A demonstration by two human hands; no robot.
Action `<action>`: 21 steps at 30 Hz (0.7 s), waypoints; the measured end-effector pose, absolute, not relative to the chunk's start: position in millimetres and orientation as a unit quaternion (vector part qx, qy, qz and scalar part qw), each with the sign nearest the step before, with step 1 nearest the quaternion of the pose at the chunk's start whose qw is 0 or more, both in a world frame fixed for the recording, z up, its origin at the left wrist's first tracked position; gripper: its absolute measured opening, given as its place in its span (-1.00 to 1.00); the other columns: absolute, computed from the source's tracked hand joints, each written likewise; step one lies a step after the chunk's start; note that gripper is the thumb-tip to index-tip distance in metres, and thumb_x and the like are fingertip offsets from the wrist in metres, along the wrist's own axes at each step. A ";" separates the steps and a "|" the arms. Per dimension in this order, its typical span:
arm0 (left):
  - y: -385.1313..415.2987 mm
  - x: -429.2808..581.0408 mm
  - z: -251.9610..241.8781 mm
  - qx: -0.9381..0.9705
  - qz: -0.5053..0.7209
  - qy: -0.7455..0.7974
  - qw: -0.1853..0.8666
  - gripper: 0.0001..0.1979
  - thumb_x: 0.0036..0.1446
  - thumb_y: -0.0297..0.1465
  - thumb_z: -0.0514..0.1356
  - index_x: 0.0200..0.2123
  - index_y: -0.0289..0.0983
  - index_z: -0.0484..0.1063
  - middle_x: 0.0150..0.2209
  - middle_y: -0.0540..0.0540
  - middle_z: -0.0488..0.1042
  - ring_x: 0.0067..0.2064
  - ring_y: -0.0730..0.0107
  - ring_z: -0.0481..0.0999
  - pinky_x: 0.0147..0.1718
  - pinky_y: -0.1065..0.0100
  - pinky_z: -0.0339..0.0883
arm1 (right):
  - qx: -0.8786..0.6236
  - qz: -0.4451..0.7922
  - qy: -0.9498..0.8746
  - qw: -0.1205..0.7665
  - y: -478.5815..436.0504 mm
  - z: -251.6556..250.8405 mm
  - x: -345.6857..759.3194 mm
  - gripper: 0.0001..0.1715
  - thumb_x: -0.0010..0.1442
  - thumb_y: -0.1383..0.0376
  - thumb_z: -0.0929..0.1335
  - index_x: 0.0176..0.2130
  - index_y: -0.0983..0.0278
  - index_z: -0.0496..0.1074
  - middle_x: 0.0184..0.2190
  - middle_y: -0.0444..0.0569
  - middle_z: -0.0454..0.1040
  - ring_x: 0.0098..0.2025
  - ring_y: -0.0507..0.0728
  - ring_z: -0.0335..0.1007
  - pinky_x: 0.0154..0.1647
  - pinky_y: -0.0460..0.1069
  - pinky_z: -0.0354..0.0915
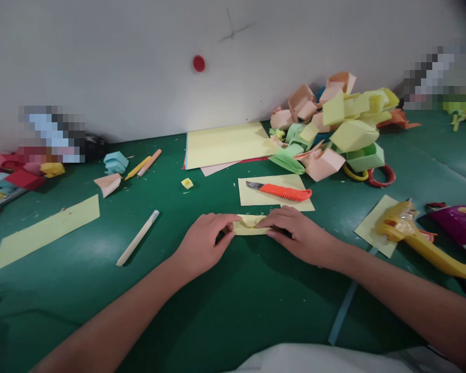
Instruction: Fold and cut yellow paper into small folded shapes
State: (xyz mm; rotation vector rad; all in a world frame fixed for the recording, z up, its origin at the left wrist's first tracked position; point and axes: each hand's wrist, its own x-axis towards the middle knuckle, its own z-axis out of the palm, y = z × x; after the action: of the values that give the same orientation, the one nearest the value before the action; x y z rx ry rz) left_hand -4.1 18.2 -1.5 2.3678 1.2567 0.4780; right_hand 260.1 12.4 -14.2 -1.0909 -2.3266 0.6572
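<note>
A small strip of pale yellow paper (251,231), partly folded with raised edges, is held low over the green table between both hands. My left hand (204,238) pinches its left end between thumb and fingers. At the right end, my right hand (295,233) grips the paper, its index finger reaching into the fold. Just beyond the hands, an orange utility knife (285,192) with its blade out lies on a yellow paper sheet (250,196). A tiny folded yellow paper piece (187,183) sits farther back on the left.
A yellow hot glue gun (423,238) rests on yellow paper at right, near a blue strip (347,311). Folded paper shapes (353,129) pile up behind scissors (383,176). Leftward lie a white stick (137,238), a paper strip (50,230) and pencils (143,165). Stacked sheets (227,145) touch the wall.
</note>
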 end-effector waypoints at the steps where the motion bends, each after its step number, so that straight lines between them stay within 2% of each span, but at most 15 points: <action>1: 17.9 -4.1 -1.0 0.853 0.168 0.448 0.208 -0.71 0.34 -0.41 0.09 0.08 -0.16 0.42 -0.26 -0.03 0.54 -0.25 0.31 0.48 -0.27 0.29 0.32 | -0.411 0.248 -0.843 0.244 11.8 -13.8 259.8 -0.70 0.35 0.36 0.29 0.04 0.18 0.46 -0.15 0.03 0.56 -0.15 0.18 0.45 -0.12 0.10 0.36; 5: 16.3 -3.1 0.9 0.857 0.158 0.444 0.207 -0.72 0.36 -0.41 0.06 0.09 -0.17 0.39 -0.26 -0.02 0.54 -0.27 0.31 0.47 -0.27 0.28 0.28 | -0.459 0.268 -0.811 0.245 8.3 -10.8 256.9 -0.55 0.28 0.37 0.34 0.16 0.19 0.37 -0.29 -0.04 0.53 -0.27 0.15 0.43 -0.27 0.04 0.35; 12: 8.0 2.7 -1.4 0.858 0.162 0.455 0.173 -0.72 0.36 -0.45 0.01 0.08 -0.20 0.37 -0.22 -0.06 0.52 -0.25 0.29 0.47 -0.26 0.25 0.27 | -0.452 0.247 -0.824 0.236 7.3 -5.6 254.0 -0.62 0.27 0.40 0.31 0.07 0.20 0.44 -0.31 -0.04 0.55 -0.32 0.13 0.42 -0.27 0.03 0.30; 17: 6.2 4.1 -4.2 0.866 0.169 0.439 0.169 -0.63 0.28 -0.43 0.16 0.15 -0.16 0.35 -0.14 -0.05 0.56 -0.09 0.21 0.47 -0.14 0.20 0.25 | -0.419 0.243 -0.843 0.234 7.8 -10.5 257.6 -0.67 0.30 0.40 0.29 0.03 0.19 0.44 -0.25 -0.01 0.55 -0.26 0.14 0.41 -0.21 0.05 0.30; 21: 7.3 2.2 -5.1 0.878 0.166 0.407 0.189 -0.70 0.28 -0.47 0.16 0.06 -0.13 0.42 -0.16 -0.01 0.58 -0.10 0.23 0.45 -0.13 0.19 0.21 | -0.368 0.256 -0.860 0.242 7.5 -13.2 262.7 -0.65 0.29 0.43 0.31 0.05 0.20 0.42 -0.26 -0.01 0.52 -0.20 0.15 0.39 -0.21 0.02 0.31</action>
State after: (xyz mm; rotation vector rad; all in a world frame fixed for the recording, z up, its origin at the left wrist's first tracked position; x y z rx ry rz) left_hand 2.2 7.3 -5.1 2.4693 1.1443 0.4682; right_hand 262.7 7.5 -13.2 -1.0063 -2.3518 0.7009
